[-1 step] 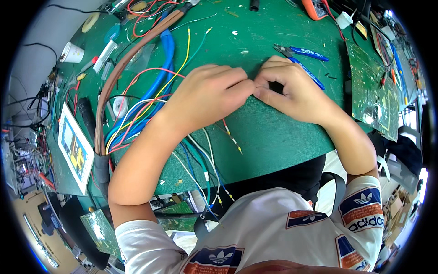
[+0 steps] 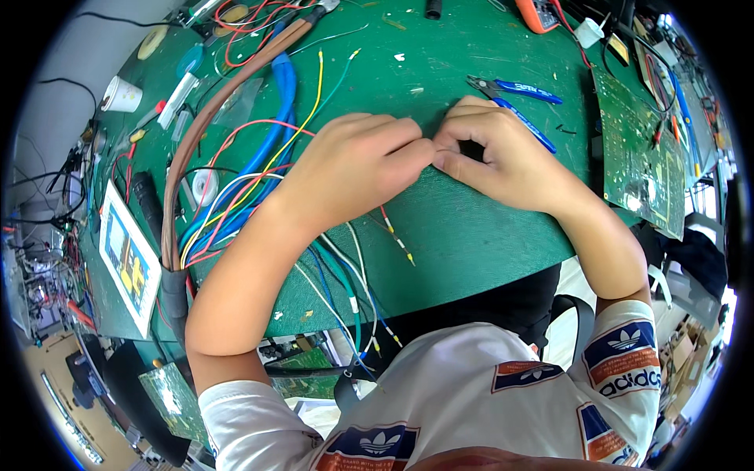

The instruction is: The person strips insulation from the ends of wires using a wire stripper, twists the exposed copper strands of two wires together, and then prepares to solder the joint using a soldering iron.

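My left hand (image 2: 357,165) is closed, its fingertips brought up against those of my right hand (image 2: 503,153). The right thumb and index finger meet in a pinch. Whatever lies between the fingertips is hidden. Around my left hand and wrist fan several loose wires: a yellow wire (image 2: 320,82), a green wire (image 2: 336,78), a pink wire (image 2: 255,123) and white wires (image 2: 357,259). A red wire with white sleeves and a yellow tip (image 2: 398,239) hangs below that hand. Just beyond my right hand lie blue-handled cutters (image 2: 528,91), jaws pointing left.
A thick brown cable (image 2: 191,133) and a blue cable (image 2: 281,90) curve along the left. There also stand a paper cup (image 2: 122,94), a white tape roll (image 2: 206,185) and a picture panel (image 2: 129,255). A green circuit board (image 2: 638,149) and an orange meter (image 2: 539,14) are at right.
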Motion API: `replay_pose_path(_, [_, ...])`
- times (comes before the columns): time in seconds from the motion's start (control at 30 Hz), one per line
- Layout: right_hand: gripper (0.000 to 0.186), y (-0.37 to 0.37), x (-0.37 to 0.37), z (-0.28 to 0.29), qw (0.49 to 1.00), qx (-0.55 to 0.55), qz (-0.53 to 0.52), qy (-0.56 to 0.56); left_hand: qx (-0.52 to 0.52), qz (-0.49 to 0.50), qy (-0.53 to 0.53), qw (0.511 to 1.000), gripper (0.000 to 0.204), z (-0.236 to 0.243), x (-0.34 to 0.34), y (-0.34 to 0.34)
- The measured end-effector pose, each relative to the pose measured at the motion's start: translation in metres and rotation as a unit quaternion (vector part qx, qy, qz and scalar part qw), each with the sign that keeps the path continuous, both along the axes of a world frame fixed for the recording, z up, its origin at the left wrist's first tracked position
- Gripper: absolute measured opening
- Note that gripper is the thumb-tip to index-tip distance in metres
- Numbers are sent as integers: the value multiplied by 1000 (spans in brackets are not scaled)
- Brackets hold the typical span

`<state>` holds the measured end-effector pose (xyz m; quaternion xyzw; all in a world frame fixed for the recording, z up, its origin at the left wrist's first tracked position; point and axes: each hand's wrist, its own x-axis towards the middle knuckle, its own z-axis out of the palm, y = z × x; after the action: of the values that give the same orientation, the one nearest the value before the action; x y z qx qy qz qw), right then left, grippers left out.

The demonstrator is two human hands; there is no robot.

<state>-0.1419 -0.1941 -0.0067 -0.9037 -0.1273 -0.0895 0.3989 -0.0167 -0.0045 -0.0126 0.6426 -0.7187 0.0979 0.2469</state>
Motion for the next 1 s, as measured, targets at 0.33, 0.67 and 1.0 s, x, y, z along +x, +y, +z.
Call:
replay_pose_path(0.33, [9, -6, -3, 0, 998, -50, 21, -25, 31, 7, 12, 999, 14, 5, -7, -3])
replay_pose_path(0.67, [11, -6, -4, -7, 984, -130, 30, -119, 32, 10, 122, 992, 15, 1, -4, -4])
replay_pose_path(1.0, [15, -3, -2, -9, 965, -187, 29, -180, 58, 17, 152, 987, 11, 0, -1, -3])
